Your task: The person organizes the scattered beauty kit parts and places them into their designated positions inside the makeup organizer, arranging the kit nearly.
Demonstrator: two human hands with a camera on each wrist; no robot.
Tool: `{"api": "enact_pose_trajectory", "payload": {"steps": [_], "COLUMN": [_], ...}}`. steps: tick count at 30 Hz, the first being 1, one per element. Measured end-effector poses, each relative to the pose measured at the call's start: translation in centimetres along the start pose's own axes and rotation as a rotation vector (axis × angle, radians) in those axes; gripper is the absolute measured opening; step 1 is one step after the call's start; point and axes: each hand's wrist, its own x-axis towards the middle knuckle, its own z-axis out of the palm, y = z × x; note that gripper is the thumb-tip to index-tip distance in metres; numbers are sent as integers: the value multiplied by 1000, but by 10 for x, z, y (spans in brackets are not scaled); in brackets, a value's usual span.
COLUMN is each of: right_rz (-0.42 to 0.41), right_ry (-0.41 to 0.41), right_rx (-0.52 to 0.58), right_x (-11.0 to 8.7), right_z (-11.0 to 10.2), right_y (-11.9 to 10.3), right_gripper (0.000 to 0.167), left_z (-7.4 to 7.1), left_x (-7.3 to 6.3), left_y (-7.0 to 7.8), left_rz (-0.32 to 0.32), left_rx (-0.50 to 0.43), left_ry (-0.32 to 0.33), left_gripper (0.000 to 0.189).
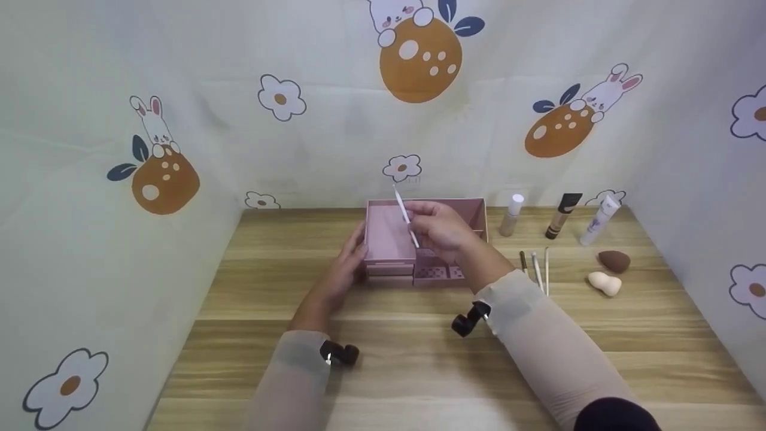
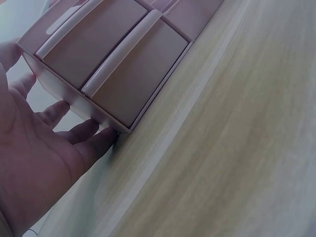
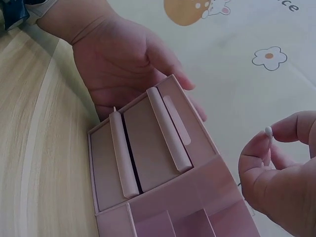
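A pink desktop organizer (image 1: pixel 389 236) with two drawers on its left stands against the back wall. My left hand (image 1: pixel 340 272) lies along its left side; in the left wrist view the fingertips (image 2: pixel 85 131) touch that side wall, fingers spread. Over the organizer, my right hand (image 1: pixel 441 230) pinches a slim white stick (image 1: pixel 406 215), tilted, between thumb and fingertips. Its exact kind I cannot tell. The right wrist view shows the stick's rounded white end (image 3: pixel 268 132) above the pinch. Drawer fronts (image 3: pixel 143 143) are closed, and the open compartments (image 3: pixel 173 222) lie beside them.
Right of the organizer stand a white-capped bottle (image 1: pixel 511 215), a black-capped tube (image 1: pixel 562 216) and a white tube (image 1: pixel 599 220). Nearer lie several thin sticks (image 1: pixel 537 269), a brown sponge (image 1: pixel 614 261) and a cream sponge (image 1: pixel 605 284). Printed cloth (image 1: pixel 323 149) encloses the wooden table (image 1: pixel 419 371).
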Motion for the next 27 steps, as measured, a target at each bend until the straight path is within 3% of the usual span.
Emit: {"api": "enact_pose_trajectory", "payload": {"steps": [4, 9, 14, 27], "right_rz": [9, 10, 12, 43], "right_ry": [-2, -21, -3, 8], "right_rx": [-12, -59, -109, -4], "right_x": [1, 5, 11, 23], "right_z": [4, 15, 30, 52], "right_y": [0, -2, -5, 7], "right_gripper": [56, 61, 61, 58], "left_z": [1, 2, 2, 1], "left_x": [1, 3, 3, 4], "left_y": [0, 0, 0, -1], "left_rz": [9, 50, 41, 38], "left_rx": [-23, -119, -142, -154], "left_ry": [-4, -41, -49, -60], "left_gripper": [55, 60, 60, 59]}}
